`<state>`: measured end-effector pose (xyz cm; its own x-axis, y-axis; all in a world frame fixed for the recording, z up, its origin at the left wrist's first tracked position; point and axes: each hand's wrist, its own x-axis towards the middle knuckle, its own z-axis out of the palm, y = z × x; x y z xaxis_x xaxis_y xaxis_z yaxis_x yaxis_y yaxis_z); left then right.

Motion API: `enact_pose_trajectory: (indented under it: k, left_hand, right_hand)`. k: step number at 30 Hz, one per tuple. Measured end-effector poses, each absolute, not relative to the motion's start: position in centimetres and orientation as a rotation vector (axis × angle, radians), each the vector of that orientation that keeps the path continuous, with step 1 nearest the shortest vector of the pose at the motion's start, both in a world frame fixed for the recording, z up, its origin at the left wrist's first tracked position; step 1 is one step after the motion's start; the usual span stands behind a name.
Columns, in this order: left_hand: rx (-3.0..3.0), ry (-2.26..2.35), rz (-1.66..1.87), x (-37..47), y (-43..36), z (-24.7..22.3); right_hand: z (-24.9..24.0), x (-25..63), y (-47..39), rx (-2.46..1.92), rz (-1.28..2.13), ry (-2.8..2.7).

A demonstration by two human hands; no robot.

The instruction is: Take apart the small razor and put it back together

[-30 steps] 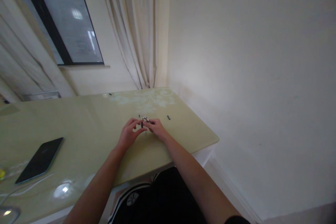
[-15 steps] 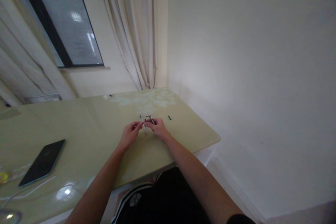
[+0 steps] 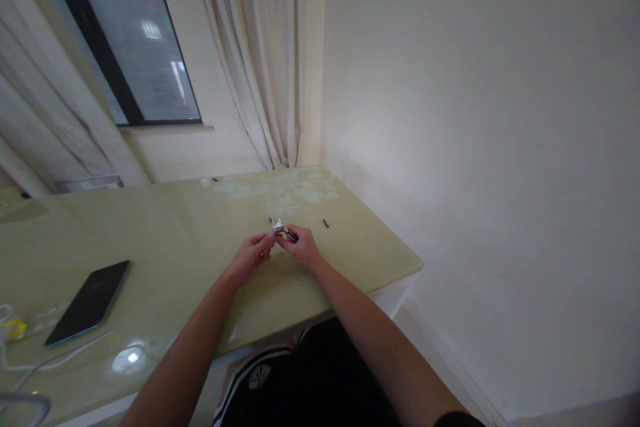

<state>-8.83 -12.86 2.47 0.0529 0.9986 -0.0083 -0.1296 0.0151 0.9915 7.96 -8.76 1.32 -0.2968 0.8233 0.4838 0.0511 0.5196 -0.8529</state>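
Observation:
My left hand point(image 3: 251, 255) and my right hand point(image 3: 301, 247) meet above the table, fingertips close together. Closed around the dark part of a small black-and-silver tool point(image 3: 291, 235) is my right hand. A shiny silver piece point(image 3: 278, 225) shows at the tool's far end, by the left fingertips. My left fingers are pinched there; what exactly they grip is too small to make out. Just behind the hands the tip of a thin pen-like stick point(image 3: 271, 220) shows, the rest hidden. To the right a small dark piece point(image 3: 325, 223) lies on the table.
The glossy pale-green table point(image 3: 175, 240) ends at a rounded corner on the right, beside a white wall point(image 3: 475, 147). A black tablet point(image 3: 90, 303), white cables point(image 3: 60, 361) and a yellow item point(image 3: 16, 328) lie at left. Another tiny dark piece point(image 3: 215, 179) lies at the far edge.
The tool in my right hand has turned, and its silver end now faces the left fingertips. Both hands stay nearly in place; the view has shifted slightly.

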Motion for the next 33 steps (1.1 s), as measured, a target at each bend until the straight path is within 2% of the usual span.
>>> enact_pose_trajectory:
  k: [17, 25, 33]
  left_hand:
    - [1.013, 0.95, 1.205, -8.6, -12.7, 2.2]
    - [0.962, 0.941, 1.191, -8.9, -12.8, 2.2]
    - [0.99, 0.948, 1.294, -9.6, -12.6, 2.1]
  right_hand:
    - [0.9, 8.2, -9.2, -0.711, 0.541, -1.889]
    - [1.2, 8.4, -9.4, -0.74, 0.755, -1.759]
    - [1.6, 8.5, -9.9, -0.74, 0.706, -1.781]
